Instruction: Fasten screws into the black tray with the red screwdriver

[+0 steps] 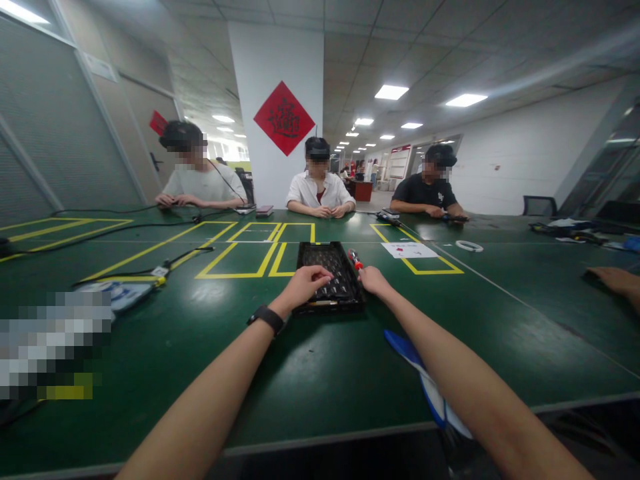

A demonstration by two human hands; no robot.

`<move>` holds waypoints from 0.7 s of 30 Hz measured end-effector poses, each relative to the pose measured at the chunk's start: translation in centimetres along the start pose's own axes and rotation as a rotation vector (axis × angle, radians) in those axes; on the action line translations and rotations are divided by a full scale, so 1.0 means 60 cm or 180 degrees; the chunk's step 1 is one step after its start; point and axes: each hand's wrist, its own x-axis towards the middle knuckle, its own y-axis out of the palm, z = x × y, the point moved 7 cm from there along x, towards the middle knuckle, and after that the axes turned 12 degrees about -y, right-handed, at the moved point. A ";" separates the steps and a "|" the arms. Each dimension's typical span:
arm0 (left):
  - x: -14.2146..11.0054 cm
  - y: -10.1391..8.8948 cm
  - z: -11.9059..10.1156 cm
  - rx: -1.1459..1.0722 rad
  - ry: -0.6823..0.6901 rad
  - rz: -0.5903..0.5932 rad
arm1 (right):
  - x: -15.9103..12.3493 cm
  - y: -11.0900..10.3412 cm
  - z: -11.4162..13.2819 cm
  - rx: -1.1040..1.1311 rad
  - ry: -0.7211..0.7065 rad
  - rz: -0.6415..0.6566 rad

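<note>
A black tool case [327, 303] lies on the green table in front of me, with rows of small metal bits showing inside. My left hand [306, 288], with a dark band at the wrist, is over the case's left side. Its fingertips come together above the bits; whatever is between them is too small to make out. Just right of the case, my right hand [375, 283] is closed around a red-handled screwdriver [355, 260]. The screwdriver's red part points away from me, beside the case's right edge.
Blue-and-white insoles [423, 370] lie under my right forearm. Beyond my right hand are a white paper [409, 250] and a white ring [469, 246]. A cable [185, 259] runs at left, near a partly blurred packet. Three people sit opposite; another person's hand [615, 280] is at right.
</note>
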 end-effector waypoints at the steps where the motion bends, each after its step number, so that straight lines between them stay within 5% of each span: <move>1: 0.001 0.002 0.002 -0.0072 -0.0028 0.0041 | 0.002 -0.006 0.009 0.0151 -0.0083 -0.0148; 5: 0.001 0.005 0.004 -0.0321 -0.0055 0.0121 | -0.003 -0.014 0.064 0.2194 -0.0719 -0.0711; 8: 0.000 0.006 0.004 -0.0517 -0.0107 0.0199 | -0.015 0.000 0.105 0.3499 -0.1106 -0.0497; 21: 0.003 0.027 0.025 -0.0479 -0.0157 0.0625 | -0.035 -0.004 0.135 0.3557 -0.1516 -0.0609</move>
